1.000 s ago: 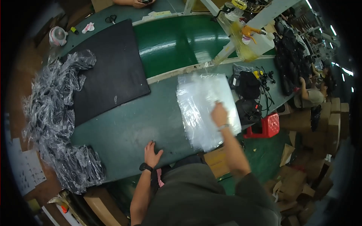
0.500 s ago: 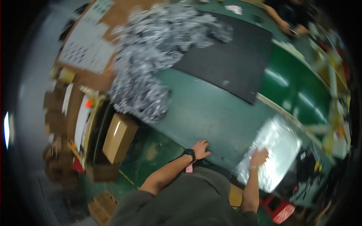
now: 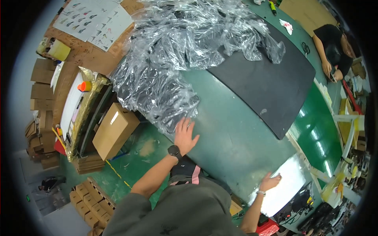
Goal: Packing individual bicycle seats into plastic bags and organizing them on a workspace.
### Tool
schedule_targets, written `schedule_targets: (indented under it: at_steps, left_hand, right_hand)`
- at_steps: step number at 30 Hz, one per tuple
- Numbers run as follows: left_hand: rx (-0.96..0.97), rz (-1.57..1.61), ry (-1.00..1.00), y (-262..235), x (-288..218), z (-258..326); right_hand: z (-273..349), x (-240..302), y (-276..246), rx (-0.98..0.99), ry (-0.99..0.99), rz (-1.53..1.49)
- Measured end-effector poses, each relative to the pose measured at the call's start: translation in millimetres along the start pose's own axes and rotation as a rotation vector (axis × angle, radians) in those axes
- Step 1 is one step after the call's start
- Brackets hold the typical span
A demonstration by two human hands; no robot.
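My left hand (image 3: 185, 137), with a dark watch at the wrist, has its fingers spread at the near edge of a big heap of crumpled clear plastic bags (image 3: 157, 90). Its fingertips reach the plastic; whether they press on it I cannot tell. On the right, my right hand (image 3: 269, 182) is over a shiny, flat stack of clear plastic (image 3: 285, 188), fingers loosely stretched and nothing visible in them. Glare washes out most of that stack. A black mat (image 3: 267, 90) lies on the green table (image 3: 224, 118), partly beneath the heap.
A brown carton (image 3: 116, 129) stands left of the table, beside a shelf with an orange tape roll (image 3: 84, 86). Black scissors (image 3: 305, 48) lie at the far right, near another person (image 3: 334, 51). Stacked cartons (image 3: 90, 204) sit on the floor at lower left.
My left hand has moved forward from the table's near edge to the plastic heap. My right hand stays over the shiny stack, its fingers now lifted somewhat. The whole view has shifted.
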State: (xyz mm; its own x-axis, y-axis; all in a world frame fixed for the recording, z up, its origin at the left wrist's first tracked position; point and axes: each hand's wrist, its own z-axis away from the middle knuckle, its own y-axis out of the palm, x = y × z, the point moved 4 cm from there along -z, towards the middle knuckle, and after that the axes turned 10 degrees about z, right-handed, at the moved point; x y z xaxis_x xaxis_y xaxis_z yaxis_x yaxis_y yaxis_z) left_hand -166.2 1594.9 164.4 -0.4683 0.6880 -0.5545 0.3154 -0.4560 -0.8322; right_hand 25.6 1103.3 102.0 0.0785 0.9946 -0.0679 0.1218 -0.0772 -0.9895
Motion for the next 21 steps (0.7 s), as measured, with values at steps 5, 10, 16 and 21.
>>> schedule_targets:
  at_steps: [5, 10, 16, 21]
  left_hand:
    - [0.115, -0.053, 0.031, -19, 63, -49]
    - [0.244, -0.059, 0.008, -7, 108, -36]
    - [0.188, 0.194, -0.008, -29, 97, -49]
    - [-0.047, 0.422, 0.157, -81, 84, -106]
  right_hand:
    - [59, 268, 6, 0.481, -0.31, -0.585]
    - [-28, 524, -29, 0.594, -0.325, -1.064]
    - [-167, 718, -24, 0.65, -0.074, -1.148]
    - [-203, 746, 12, 0.84, 0.039, -1.128]
